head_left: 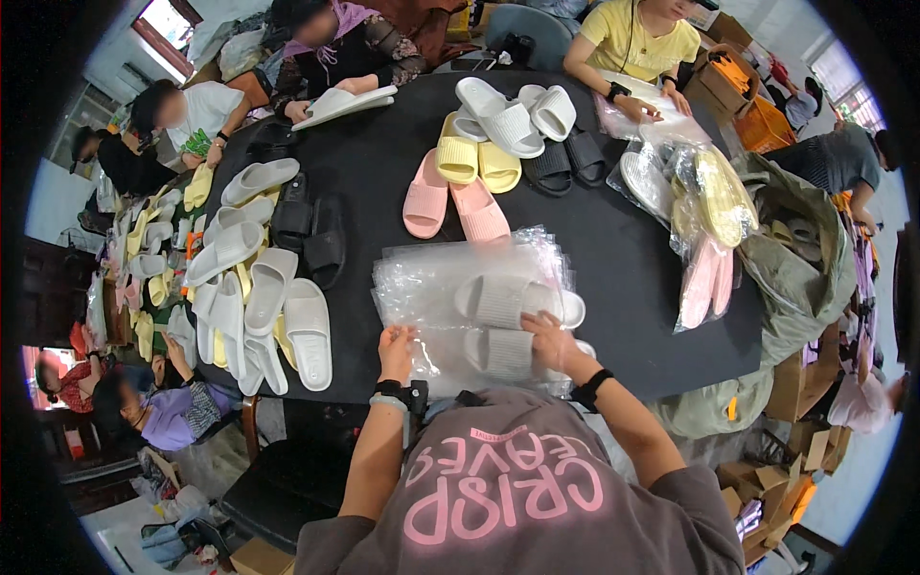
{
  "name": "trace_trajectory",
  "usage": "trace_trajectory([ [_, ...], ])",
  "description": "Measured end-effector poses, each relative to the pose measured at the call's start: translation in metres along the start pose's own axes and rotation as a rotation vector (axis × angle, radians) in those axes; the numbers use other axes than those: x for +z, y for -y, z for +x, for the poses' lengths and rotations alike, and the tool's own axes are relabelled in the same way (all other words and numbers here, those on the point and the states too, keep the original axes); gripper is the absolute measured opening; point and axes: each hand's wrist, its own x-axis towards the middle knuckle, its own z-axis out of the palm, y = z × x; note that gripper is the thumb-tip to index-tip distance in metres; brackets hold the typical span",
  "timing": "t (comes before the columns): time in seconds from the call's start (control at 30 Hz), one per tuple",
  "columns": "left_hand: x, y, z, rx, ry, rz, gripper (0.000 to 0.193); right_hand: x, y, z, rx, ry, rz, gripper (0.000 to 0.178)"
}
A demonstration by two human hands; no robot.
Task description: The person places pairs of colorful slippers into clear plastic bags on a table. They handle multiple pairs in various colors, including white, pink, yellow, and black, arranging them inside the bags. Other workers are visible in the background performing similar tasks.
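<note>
Two light grey slide slippers, the farther slipper (494, 301) and the nearer slipper (496, 356), lie side by side with their straps under clear film. Their heels stick out to the right. The film belongs to a clear plastic bag (436, 331) on a stack of similar bags (407, 273). My left hand (398, 351) pinches the bag's edge at its left end. Over the slippers, my right hand (558, 345) is closed on them, fingers curled at their middle; its fingertips are partly hidden.
Pink slides (479, 211), yellow slides (458, 161) and grey slides (500, 120) rest farther back on the black table (364, 172). Piled grey slides (307, 335) stand left. Bagged slippers (714, 201) lie right, beside a large green sack (800, 268). Several people work around the table.
</note>
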Motion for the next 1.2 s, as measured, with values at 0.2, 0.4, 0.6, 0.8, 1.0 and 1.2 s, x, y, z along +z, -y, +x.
trace_trajectory([
  [0.2,-0.011,0.034,0.027,0.162,0.035,0.045,0.016,-0.020,-0.028,-0.077,0.393,-0.048,-0.008,0.015],
  [0.4,0.001,-0.002,0.004,0.094,-0.032,0.210,0.012,-0.036,-0.067,-0.146,0.980,-0.339,0.004,0.025],
  [0.6,-0.010,0.004,0.004,0.367,0.002,0.442,0.015,-0.109,-0.044,-0.132,0.888,-0.882,0.288,0.033],
  [0.8,0.000,0.008,0.003,0.276,0.006,0.422,0.017,-0.141,0.060,-0.004,0.467,-0.518,0.166,0.036],
  [1.0,-0.010,0.010,0.013,0.344,-0.001,0.526,0.022,-0.051,0.057,0.049,0.426,0.117,-0.032,0.027],
  [1.2,-0.014,0.012,0.017,0.453,-0.099,0.702,0.043,-0.037,0.046,0.024,0.345,0.056,0.112,0.038],
])
